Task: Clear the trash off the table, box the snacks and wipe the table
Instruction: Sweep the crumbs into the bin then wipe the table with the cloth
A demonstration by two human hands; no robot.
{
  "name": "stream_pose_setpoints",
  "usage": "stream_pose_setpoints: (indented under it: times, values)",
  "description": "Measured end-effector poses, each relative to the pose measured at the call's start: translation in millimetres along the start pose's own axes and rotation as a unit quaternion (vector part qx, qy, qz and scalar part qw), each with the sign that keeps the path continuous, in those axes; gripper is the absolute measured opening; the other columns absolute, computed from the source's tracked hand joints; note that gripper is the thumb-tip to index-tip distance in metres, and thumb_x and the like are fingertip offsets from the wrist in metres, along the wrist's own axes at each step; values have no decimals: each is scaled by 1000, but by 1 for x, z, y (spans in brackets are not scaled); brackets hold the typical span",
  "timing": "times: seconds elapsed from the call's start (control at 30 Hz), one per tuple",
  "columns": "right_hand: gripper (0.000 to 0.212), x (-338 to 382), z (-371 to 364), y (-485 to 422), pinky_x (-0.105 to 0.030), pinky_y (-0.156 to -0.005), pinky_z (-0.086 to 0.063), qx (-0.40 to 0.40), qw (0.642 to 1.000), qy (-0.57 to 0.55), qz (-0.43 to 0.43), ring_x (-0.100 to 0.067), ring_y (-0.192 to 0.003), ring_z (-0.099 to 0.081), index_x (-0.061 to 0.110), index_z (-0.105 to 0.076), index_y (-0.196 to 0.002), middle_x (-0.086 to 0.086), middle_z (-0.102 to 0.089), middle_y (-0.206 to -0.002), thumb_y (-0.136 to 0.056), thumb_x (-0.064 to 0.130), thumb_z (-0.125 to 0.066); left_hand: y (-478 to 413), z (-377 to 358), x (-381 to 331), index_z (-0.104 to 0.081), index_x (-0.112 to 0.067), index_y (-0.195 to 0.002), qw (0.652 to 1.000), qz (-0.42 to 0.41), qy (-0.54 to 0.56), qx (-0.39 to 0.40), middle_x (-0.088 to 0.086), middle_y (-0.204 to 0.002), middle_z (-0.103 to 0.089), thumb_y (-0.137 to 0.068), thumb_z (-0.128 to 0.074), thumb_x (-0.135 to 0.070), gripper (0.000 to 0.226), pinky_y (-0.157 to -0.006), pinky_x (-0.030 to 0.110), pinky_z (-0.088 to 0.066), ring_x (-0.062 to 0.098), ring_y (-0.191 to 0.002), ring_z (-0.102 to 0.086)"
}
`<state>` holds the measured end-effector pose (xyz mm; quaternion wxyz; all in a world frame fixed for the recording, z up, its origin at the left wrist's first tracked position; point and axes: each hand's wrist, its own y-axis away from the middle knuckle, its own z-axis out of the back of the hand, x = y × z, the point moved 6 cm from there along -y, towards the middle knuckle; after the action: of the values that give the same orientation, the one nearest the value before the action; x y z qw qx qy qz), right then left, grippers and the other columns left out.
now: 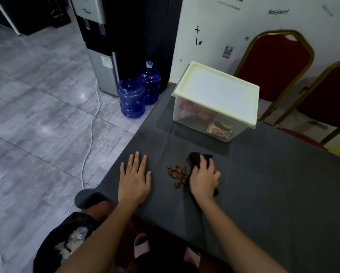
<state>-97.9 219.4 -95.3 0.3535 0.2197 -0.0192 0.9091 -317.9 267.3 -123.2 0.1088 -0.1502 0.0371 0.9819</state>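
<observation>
Gripping a dark cloth [196, 159], the right hand [204, 179] sits just beside brown shell scraps [177, 174]; left hand [134, 179] lies flat, empty.

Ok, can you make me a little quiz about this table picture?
1. True or false: the lid is on the snack box.
2. What does the right hand grip? A) dark cloth B) bottle C) spoon
3. Fill in: the brown shell bits lie between the two ____.

Key: 1 true. 2 A. 3 hands; the left hand lies flat on the table.
</observation>
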Motion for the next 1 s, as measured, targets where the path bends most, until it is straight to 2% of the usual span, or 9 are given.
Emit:
stream_pose_setpoints:
  times: [0.17, 0.27, 0.37, 0.5, 0.57, 0.63, 0.73, 0.87, 1.0]
  values:
    - [46, 51, -33, 41, -46, -102, -33, 30, 996, -81, -22, -30, -124, -31, 28, -36, -144, -5, -20, -157, -98, 23, -42, 1, -1, 1, -24, -15, -149, 1000, -7, 4, 1, 6, -158, -17, -91, -7, -41, 66, -118, 40, -3, 21, -147, -10]
    - [46, 66, -34, 48, -41, -106, -32, 50, 993, -104, 16, -30, -125, -33, 27, -38, -143, -5, -24, -156, -99, 19, -41, 4, 0, 3, -27, -6, -147, 1000, 3, 30, -9, 10, -156, -22, -91, -8, -38, 68, -118, 37, -6, 23, -146, -15]
    - [45, 53, -6, 31, -39, -106, -29, 25, 990, -132, 40, -31, -126, -33, 24, -40, -142, -5, -27, -155, -98, 16, -42, 13, 2, 7, -27, -7, -147, 1000, 15, 12, -18, 8, -156, -23, -91, -9, -38, 67, -118, 39, -7, 22, -146, -16]
    - [48, 17, 38, -11, -46, -103, -33, -32, 993, 11, 111, -33, -128, -34, 22, -39, -143, -5, -24, -156, -96, 19, -46, 20, 2, 8, -19, -11, -150, 1000, 18, -1, -8, 4, -158, -15, -90, -4, -41, 68, -118, 38, 0, 19, -147, -8]
    - [52, -3, 37, -26, -49, -105, -31, 3, 985, 108, 138, -30, -138, -25, 23, -31, -147, -3, -17, -159, -97, 26, -44, 24, 0, 8, -17, -12, -150, 1000, 25, -9, -6, 3, -159, -13, -90, -3, -43, 69, -118, 39, 3, 19, -147, -6]
    - [59, -24, 24, -31, -52, -113, -20, 83, 970, 166, 155, -25, -147, -8, 23, -14, -152, -1, -5, -161, -99, 39, -35, 35, -3, 6, -19, -11, -150, 999, 38, -26, -2, 3, -158, -15, -92, -7, -44, 67, -116, 38, 4, 20, -146, -8]
    - [65, -42, 8, -25, -56, -115, -5, 144, 957, 181, 172, -25, -148, 5, 29, 2, -153, 0, 7, -161, -99, 52, -24, 55, -8, 5, -24, -9, -148, 998, 45, -47, 20, 5, -156, -20, -96, -6, -48, 67, -113, 40, 3, 22, -145, -13]
    - [63, -40, 10, -26, -59, -114, -2, 171, 951, 190, 172, -25, -148, 7, 33, 5, -152, 0, 10, -161, -98, 56, -16, 73, -8, 3, -26, -11, -148, 996, 62, -50, 28, 4, -156, -23, -94, 6, -52, 75, -113, 40, 3, 24, -144, -17]
    - [64, -10, 15, -9, -60, -114, 0, 153, 955, 166, 191, -24, -147, 9, 24, 1, -153, -2, 8, -161, -99, 53, -18, 96, -10, 7, -28, -11, -147, 990, 132, -45, 16, 6, -155, -26, -95, 2, -53, 74, -113, 42, -1, 24, -144, -19]
